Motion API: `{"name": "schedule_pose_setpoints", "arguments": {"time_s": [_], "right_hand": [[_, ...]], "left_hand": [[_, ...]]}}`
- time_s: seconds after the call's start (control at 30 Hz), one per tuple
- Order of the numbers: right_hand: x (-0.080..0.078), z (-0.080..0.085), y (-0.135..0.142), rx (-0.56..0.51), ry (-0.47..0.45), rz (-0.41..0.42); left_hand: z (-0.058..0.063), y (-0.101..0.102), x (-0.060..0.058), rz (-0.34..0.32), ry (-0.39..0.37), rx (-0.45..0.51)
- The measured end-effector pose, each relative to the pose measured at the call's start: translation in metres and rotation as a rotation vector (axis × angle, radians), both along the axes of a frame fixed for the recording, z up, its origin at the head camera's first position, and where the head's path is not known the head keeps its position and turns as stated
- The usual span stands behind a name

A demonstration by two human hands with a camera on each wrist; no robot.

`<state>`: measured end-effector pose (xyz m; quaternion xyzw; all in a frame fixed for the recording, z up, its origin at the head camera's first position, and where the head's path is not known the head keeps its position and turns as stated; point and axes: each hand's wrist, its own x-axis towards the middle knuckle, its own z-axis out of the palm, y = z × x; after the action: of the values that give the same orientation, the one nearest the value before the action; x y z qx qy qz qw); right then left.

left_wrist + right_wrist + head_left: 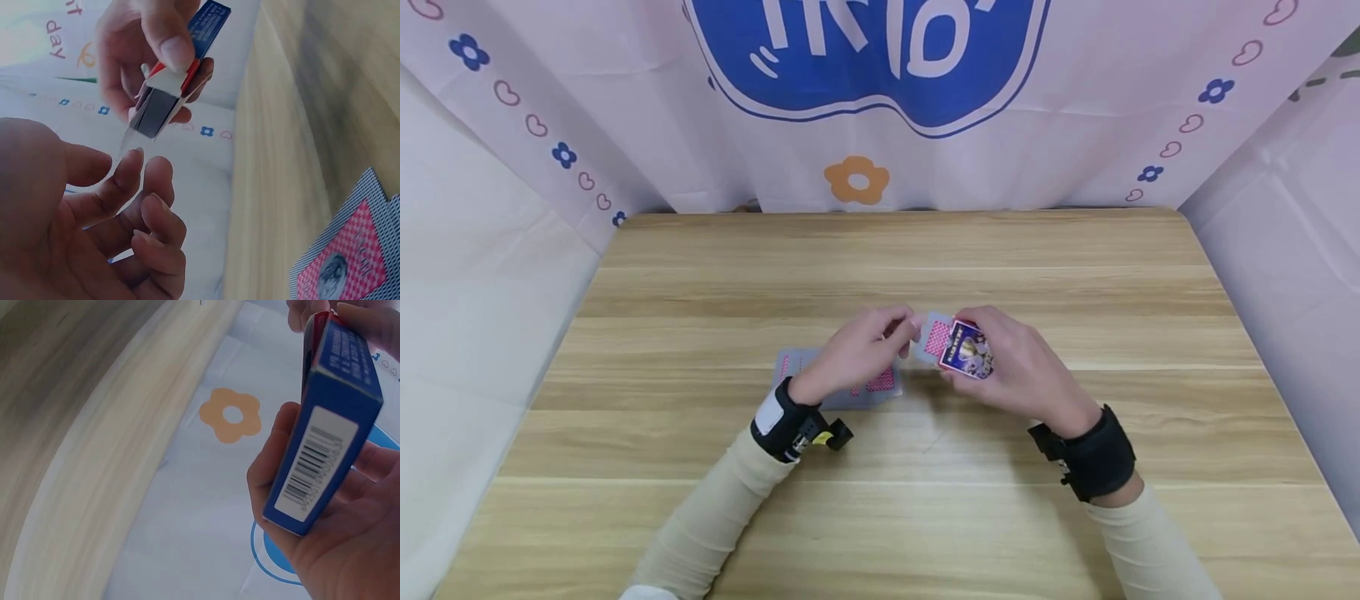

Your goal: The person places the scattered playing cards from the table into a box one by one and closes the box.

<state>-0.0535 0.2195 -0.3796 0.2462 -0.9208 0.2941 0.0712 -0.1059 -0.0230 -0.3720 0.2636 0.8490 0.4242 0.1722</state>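
Observation:
My right hand [1030,371] grips a small blue playing-card box [967,350] above the table, its open end turned to the left. A card [935,336] with a red-checked back sticks out of that end. In the left wrist view the dark edges of more cards [155,112] show inside the box, beside its white flap. My left hand [861,346] is near the protruding card, fingers loosely bent and fingertips right at its edge. Below the left hand, several playing cards [882,383] lie face down on the table, partly hidden by that hand and wrist.
The wooden table [925,517] reaches back to a white cloth [790,167] with a blue emblem and an orange flower. White cloth walls [482,333] stand at both sides. A barcode [315,464] is on the box's end in the right wrist view.

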Motion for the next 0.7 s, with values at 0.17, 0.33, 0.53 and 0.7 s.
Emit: {"name": "schedule_pose_setpoints", "arguments": {"time_s": [0.17, 0.33, 0.53, 0.7], "right_hand": [[0.0, 0.002, 0.001, 0.001, -0.014, -0.015], [0.0, 0.001, 0.0, -0.003, -0.027, -0.01], [0.0, 0.001, 0.0, -0.004, -0.012, 0.001], [0.0, 0.001, -0.002, -0.013, -0.008, 0.021]], "left_hand": [[0.002, -0.003, -0.002, -0.021, 0.017, -0.004], [0.0, 0.0, -0.001, -0.078, 0.034, 0.015], [-0.006, 0.007, 0.003, -0.101, 0.022, 0.014], [-0.013, 0.013, 0.006, -0.101, 0.018, -0.009]]}}
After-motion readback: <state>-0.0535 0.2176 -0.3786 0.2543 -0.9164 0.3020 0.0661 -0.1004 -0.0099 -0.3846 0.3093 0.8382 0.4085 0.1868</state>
